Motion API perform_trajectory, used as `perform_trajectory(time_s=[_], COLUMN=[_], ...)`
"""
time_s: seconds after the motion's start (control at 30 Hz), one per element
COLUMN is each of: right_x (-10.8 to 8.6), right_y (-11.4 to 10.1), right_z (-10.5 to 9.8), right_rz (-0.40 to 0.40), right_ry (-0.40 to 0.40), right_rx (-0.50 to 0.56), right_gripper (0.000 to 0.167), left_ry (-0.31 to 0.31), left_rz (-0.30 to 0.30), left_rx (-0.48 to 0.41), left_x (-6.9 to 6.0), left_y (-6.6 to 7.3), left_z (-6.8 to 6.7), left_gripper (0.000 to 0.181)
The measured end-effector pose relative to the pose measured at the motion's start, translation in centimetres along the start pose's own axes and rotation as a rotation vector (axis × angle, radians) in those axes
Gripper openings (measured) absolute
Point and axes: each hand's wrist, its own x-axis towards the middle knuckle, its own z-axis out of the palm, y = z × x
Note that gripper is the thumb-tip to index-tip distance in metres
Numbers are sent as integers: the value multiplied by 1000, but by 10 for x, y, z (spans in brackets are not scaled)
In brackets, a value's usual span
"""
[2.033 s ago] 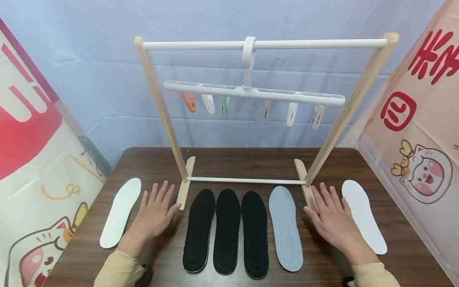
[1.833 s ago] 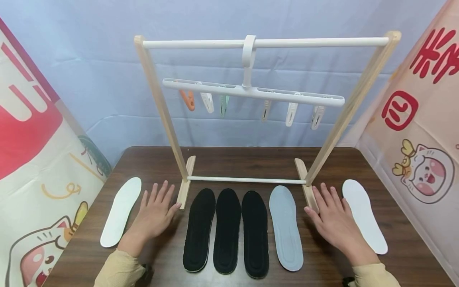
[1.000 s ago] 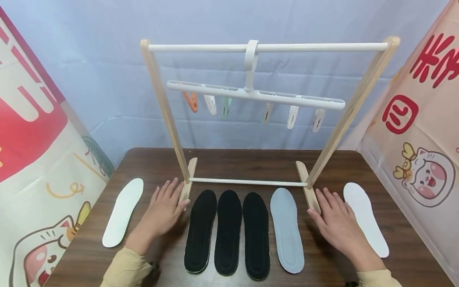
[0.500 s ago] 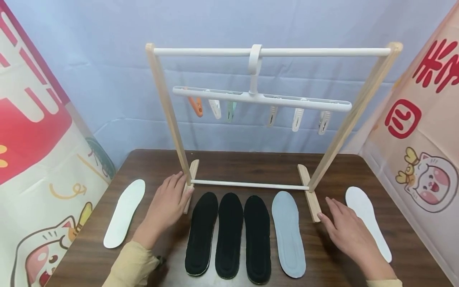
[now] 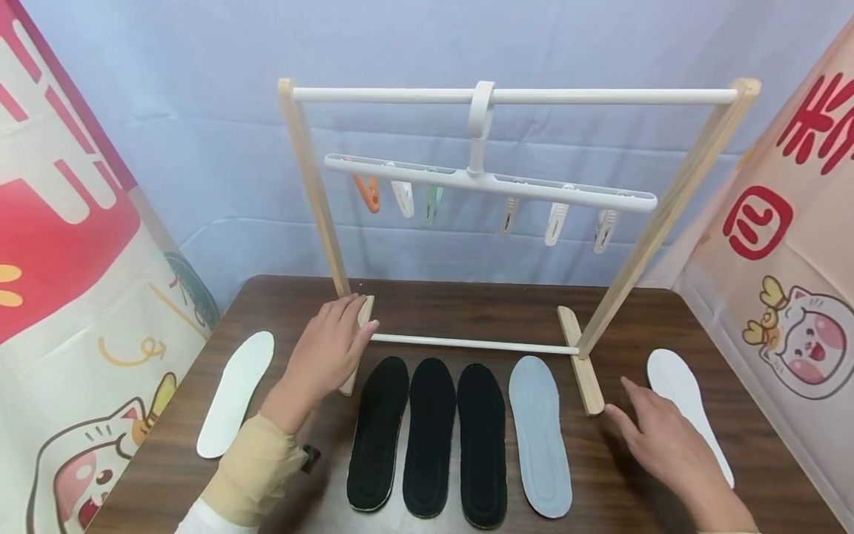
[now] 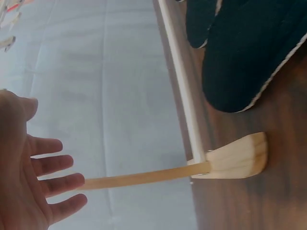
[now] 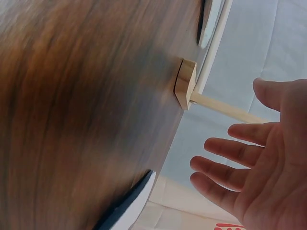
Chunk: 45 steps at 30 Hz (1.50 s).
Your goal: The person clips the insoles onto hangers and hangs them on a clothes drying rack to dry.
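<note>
A: Where is the left hand [image 5: 327, 347] positioning itself?

B: It's hovering close to the wooden drying rack [image 5: 534, 96], at its left foot [image 5: 349, 384]. The left wrist view is showing four nearly straight fingers with slim gaps between them, and the thumb is standing well away from them. Whether any fingertip is touching the rack, I can't tell.

A: And the right hand [image 5: 667, 443]?

B: That one is hovering outside the rack's right foot [image 5: 587, 386], a little nearer the person. Its fingers are spreading apart and bending slightly. In the head view it's covering part of the white insole [image 5: 680, 389] that is lying to the right of the rack; I can't tell about contact there either.

A: Are more insoles lying around the rack?

B: Yes. Three black insoles [image 5: 430, 437] are lying side by side in front of it, and a pale grey insole [image 5: 540, 436] is sitting just to their right. A second white insole [image 5: 236, 394] is lying left of the rack. All six are resting on the dark wooden surface [image 5: 460, 315].

A: What's hanging from the rack?

B: A white clip hanger [image 5: 477, 178] is hooking over its top bar. Six clothes pegs [image 5: 403, 199] are dangling below: orange, white and green left of the rack's middle, three pale ones right of it.
</note>
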Motion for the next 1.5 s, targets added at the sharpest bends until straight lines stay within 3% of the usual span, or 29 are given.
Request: perform_trajectory(time_s=[0.63,1.17,1.5], right_x=[-5,-12,-16], right_y=[22,40,51], right_z=[-8,-12,-12], right_rz=[9,26,32], right_ry=[-9,-13,-9], right_rx=[-17,-35,-48], right_gripper=[66,63,60], left_ry=[13,-2,22], left_rz=[39,-72,-179], left_rx=[-40,-389,-508], left_x=[48,87,102], left_y=[17,32,37], left_z=[-35,-62,-73], left_gripper=[61,69,67])
